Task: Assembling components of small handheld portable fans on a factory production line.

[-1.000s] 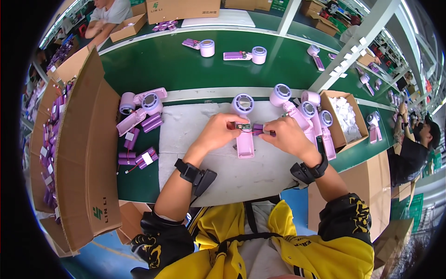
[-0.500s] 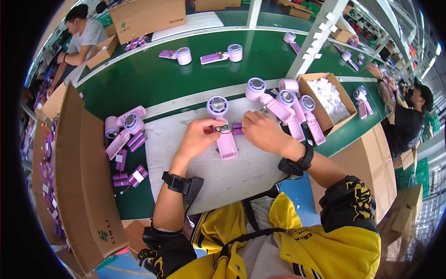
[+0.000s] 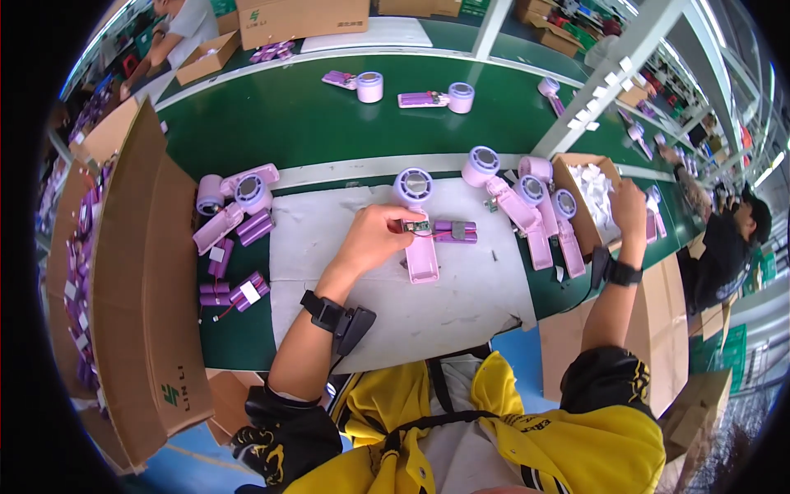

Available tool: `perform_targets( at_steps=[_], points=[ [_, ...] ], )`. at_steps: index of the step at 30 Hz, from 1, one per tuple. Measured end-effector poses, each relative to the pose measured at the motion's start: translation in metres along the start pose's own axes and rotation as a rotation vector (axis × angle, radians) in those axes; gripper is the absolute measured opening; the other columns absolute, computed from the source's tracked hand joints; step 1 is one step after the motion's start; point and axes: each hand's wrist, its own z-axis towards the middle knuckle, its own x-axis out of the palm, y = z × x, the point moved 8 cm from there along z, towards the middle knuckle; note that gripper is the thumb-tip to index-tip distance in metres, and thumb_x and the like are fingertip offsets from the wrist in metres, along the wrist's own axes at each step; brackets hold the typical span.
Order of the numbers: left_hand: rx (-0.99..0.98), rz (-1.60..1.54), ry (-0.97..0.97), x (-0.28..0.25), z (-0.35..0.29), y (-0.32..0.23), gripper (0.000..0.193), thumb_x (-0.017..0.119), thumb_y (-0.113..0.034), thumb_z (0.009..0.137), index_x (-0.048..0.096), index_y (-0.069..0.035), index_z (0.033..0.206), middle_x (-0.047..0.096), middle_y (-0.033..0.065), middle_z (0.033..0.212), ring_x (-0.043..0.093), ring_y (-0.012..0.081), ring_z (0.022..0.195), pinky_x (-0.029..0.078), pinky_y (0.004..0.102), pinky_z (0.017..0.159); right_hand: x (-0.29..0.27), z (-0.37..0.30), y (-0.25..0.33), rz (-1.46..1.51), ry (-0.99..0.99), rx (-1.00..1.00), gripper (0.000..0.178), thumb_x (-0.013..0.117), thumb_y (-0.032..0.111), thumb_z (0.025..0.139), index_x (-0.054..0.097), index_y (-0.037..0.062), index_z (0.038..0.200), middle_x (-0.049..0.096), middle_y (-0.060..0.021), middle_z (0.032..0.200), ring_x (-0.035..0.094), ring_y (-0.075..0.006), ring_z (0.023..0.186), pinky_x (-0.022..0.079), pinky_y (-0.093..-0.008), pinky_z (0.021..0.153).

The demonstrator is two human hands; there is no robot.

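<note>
My left hand [image 3: 380, 240] pinches a small green circuit board [image 3: 418, 226] above the open handle of a pink handheld fan [image 3: 422, 262]. The fan's round lilac head [image 3: 414, 188] points away from me on the grey mat. Thin wires join the board to a purple battery pack [image 3: 457, 231], which lies right of the handle with a dark grey patch on it. Over at the right, my right hand [image 3: 629, 210] is at the rim of a cardboard box [image 3: 607, 240] of white paper pieces [image 3: 594, 196]; its fingers are bent and mostly hidden.
More open fans [image 3: 531, 216] lie right of the mat [image 3: 346, 272]. To the left are fan parts [image 3: 239, 202] and purple batteries [image 3: 234, 292], beside a tall cardboard box [image 3: 148, 272]. Fans [image 3: 436, 99] sit on the green belt [image 3: 304, 115] behind a metal post [image 3: 609, 78]. Other people work on both sides.
My right hand has left the battery pack and wires and moved right to the paper box. My left hand still holds the board over the fan handle. The view has shifted slightly.
</note>
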Motion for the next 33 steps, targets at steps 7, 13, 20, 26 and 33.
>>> perform_targets(
  at_steps=[7, 13, 20, 26, 33],
  points=[
    [0.053, -0.084, -0.019, -0.006, -0.002, 0.009, 0.035, 0.062, 0.009, 0.078, 0.071, -0.002, 0.11, 0.071, 0.0055, 0.097, 0.065, 0.0099, 0.082, 0.053, 0.0249, 0.071, 0.018, -0.096, 0.242, 0.805, 0.342, -0.789, 0.038, 0.072, 0.008, 0.08, 0.062, 0.0029, 0.116, 0.066, -0.0093, 0.103, 0.064, -0.0195, 0.087, 0.051, -0.0321, 0.076],
    [0.044, -0.052, -0.103, -0.01, -0.002, 0.001, 0.035, 0.062, 0.009, 0.077, 0.071, -0.001, 0.109, 0.07, 0.006, 0.102, 0.066, 0.0106, 0.084, 0.054, 0.0251, 0.073, 0.073, -0.11, 0.27, 0.873, 0.63, -0.775, 0.047, 0.07, 0.007, 0.078, 0.057, 0.0032, 0.123, 0.067, -0.012, 0.097, 0.065, -0.0216, 0.083, 0.053, -0.0331, 0.074],
    [0.085, 0.072, -0.127, -0.016, -0.011, -0.008, 0.035, 0.066, 0.009, 0.076, 0.071, -0.001, 0.109, 0.07, 0.0064, 0.1, 0.066, 0.0109, 0.083, 0.054, 0.0251, 0.072, 0.082, -0.128, 0.265, 1.271, 1.343, -0.318, 0.064, 0.068, 0.009, 0.083, 0.041, 0.0067, 0.14, 0.065, -0.0118, 0.104, 0.066, -0.0217, 0.089, 0.055, -0.0348, 0.077],
    [0.221, 0.138, -0.153, -0.018, -0.01, -0.022, 0.034, 0.072, 0.004, 0.074, 0.073, -0.004, 0.107, 0.071, 0.0082, 0.092, 0.067, 0.0146, 0.076, 0.053, 0.0264, 0.068, 0.061, -0.142, 0.275, 1.807, 1.674, -0.192, 0.083, 0.071, 0.008, 0.078, 0.027, 0.0083, 0.149, 0.059, -0.0128, 0.112, 0.068, -0.0276, 0.091, 0.056, -0.038, 0.08],
    [0.315, 0.355, -0.159, -0.016, -0.015, -0.04, 0.032, 0.073, 0.0, 0.075, 0.073, -0.005, 0.106, 0.071, 0.0106, 0.085, 0.067, 0.0182, 0.071, 0.053, 0.0276, 0.064, 0.049, -0.137, 0.271, 1.745, 1.623, -0.276, 0.089, 0.078, 0.005, 0.068, 0.033, 0.006, 0.146, 0.056, -0.0121, 0.119, 0.063, -0.0257, 0.103, 0.052, -0.0395, 0.09]
  ],
)
